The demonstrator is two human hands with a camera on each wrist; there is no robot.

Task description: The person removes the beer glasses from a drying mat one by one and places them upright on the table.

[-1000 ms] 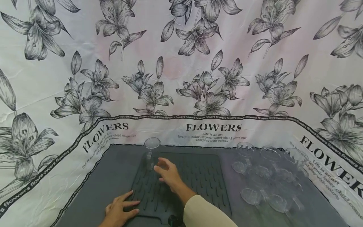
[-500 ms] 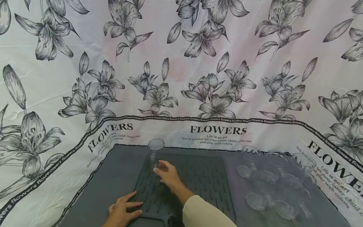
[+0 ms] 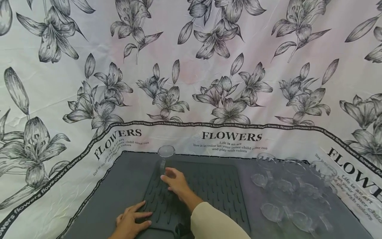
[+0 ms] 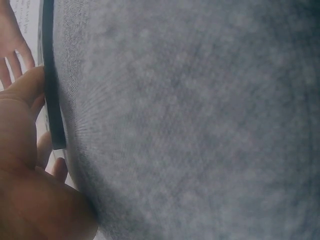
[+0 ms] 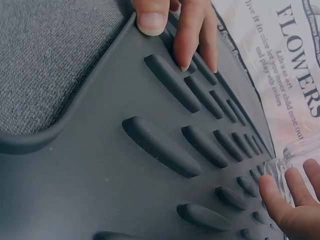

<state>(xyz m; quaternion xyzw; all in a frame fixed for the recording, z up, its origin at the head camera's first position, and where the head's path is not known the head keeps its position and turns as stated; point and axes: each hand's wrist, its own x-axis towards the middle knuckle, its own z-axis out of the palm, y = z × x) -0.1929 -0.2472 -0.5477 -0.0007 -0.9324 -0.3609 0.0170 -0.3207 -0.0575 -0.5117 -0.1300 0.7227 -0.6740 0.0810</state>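
A dark ribbed drying mat [image 3: 209, 181] lies on the grey table. At its back left corner stands a clear glass [image 3: 166, 151] with a round top; its lower part is partly hidden by my right hand [image 3: 178, 184]. Thumb and fingers of that hand are spread right at the glass's lower part, and in the right wrist view the clear ribbed glass [image 5: 277, 170] shows just behind the fingertips. My left hand [image 3: 129, 221] rests with fingers spread on the mat's front left edge. In the left wrist view its fingers lie along the mat's dark edge [image 4: 54, 110].
Several clear glasses [image 3: 293, 166] stand in rows on the right side of the table, beside the mat. Behind the table hangs a white cloth [image 3: 191, 73] printed with black lilies and the word FLOWERS. A small dark object [image 3: 179, 229] sits by the right sleeve.
The scene has shifted slightly rightward in the head view. My right hand has moved a little left, closer to the glass, overlapping its lower end. The left hand keeps its place on the mat.
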